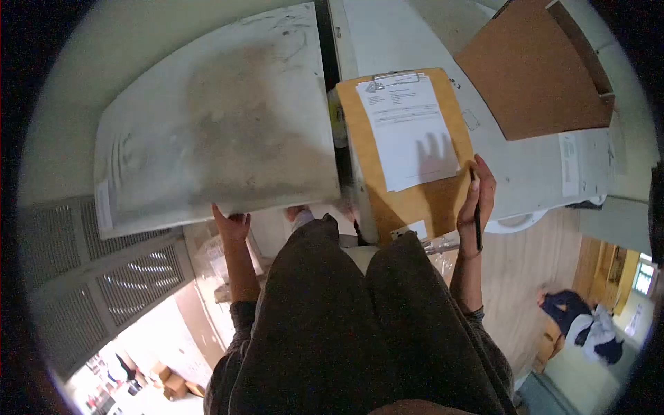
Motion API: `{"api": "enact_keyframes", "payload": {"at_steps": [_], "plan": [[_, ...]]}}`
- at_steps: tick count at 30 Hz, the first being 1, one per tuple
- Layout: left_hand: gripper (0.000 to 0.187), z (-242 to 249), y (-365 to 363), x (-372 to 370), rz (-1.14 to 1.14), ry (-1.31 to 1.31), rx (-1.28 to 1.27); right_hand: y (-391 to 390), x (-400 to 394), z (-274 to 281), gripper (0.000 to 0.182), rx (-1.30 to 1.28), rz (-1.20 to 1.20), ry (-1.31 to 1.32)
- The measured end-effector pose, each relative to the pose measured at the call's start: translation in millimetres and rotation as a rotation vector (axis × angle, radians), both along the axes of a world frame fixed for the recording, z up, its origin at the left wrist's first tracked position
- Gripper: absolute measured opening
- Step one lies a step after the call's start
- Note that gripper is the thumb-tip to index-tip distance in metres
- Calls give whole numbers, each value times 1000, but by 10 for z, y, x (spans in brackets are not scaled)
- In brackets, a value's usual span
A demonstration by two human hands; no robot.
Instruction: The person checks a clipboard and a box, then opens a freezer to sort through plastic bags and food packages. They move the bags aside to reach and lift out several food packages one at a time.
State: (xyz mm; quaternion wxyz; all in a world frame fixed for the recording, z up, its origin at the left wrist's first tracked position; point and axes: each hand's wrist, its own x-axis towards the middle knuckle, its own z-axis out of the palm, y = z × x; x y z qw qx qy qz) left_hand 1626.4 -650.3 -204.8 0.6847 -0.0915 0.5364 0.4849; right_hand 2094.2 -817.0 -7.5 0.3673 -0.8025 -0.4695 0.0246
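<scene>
A brown clipboard [387, 200] lies on the white surface in front of me, with printed white sheets [408, 131] under its metal clip. My right hand [485, 190] is at the clipboard's right edge, closed around a black pen [477, 220] that points down along the wrist. A hand-shaped shadow falls across the lower part of the sheets. Over on the left, my left hand [232, 225] is at the front edge of a stained white tabletop [159, 138]. Its fingers are apart, and some are partly hidden by the edge.
A brown cardboard piece [539, 76] rests on the white surface [373, 34] at the back right. A dark gap separates the two tops. Grey louvred panels [138, 283] stand at left. Another person [581, 321] is low at right, beyond the wooden floor [515, 263].
</scene>
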Motion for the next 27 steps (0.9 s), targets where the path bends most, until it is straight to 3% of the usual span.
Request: {"api": "enact_keyframes", "payload": {"at_steps": [2, 4, 5, 6, 7, 8, 9, 11, 12, 13, 14, 15, 16, 18, 19, 20, 21, 22, 23, 24, 25, 26, 27], "plan": [[75, 396, 216, 73, -73, -56, -48, 141, -511, 81, 33, 378, 199, 444], [77, 750, 369, 264, -46, -12, -265, 227, -1024, 26, 22, 359, 353, 730], [78, 891, 342, 319, -26, 14, -380, 287, -1284, 65, 18, 162, 386, 941], [80, 989, 271, 231, -262, 0, -141, 369, -1521, 91, 17, -46, 405, 1156], [83, 1088, 200, 144, -447, 13, 120, 522, -1722, 0, 17, -20, 542, 1092], [81, 1162, 251, 29, -481, -5, 88, 603, -1828, -117, 18, -187, 596, 1223], [80, 1231, 305, -89, -514, -24, 54, 656, -1929, -298, 18, -181, 575, 1220], [78, 1358, 410, -272, -562, -65, -9, 740, -2084, -596, 15, -530, 640, 831], [77, 1457, 464, -320, -580, -84, -29, 749, -2176, -545, 12, -391, 592, 530], [76, 1585, 535, -349, -592, -96, -42, 821, -2238, -515, 12, -393, 586, 521], [76, 1714, 607, -377, -604, -109, -56, 891, -2319, -483, 9, -204, 433, 541], [75, 1940, 690, -403, -656, -117, 90, 956, -2402, -427, 9, -14, 277, 558], [75, 2194, 768, -424, -705, -125, 235, 1121, -2392, -212, 13, 244, 336, 394], [76, 2660, 874, -468, -785, -140, 512, 1496, -2369, 76, 18, 533, 241, 76], [77, 2821, 895, -498, -812, -143, 652, 1706, -2324, 299, 23, 555, 162, -33], [76, 2927, 973, -459, -849, 125, 946, 1944, -2216, 483, 29, 606, 96, -266], [75, 3043, 1091, -390, -864, 431, 1228, 2201, -2163, 668, 30, 740, 50, -125], [72, 3226, 1156, -320, -831, 607, 1490, 2406, -2111, 953, 30, 645, -42, -156], [69, 3356, 1174, -246, -799, 801, 1739, 2664, -1910, 1141, 27, 531, -238, -424], [64, 3350, 1132, -198, -845, 560, 1813, 2920, -1708, 1328, 27, 413, -461, -675], [59, 3362, 1146, -126, -1013, 420, 1883, 3202, -1946, 1731, 30, 895, 57, -5], [56, 3372, 1160, -52, -1191, 274, 1927, 3475, -1853, 1944, 29, 965, 152, 18], [53, 3413, 1191, 32, -1516, 219, 1944, 3736, -1704, 2106, 28, 930, 135, -97]]}}
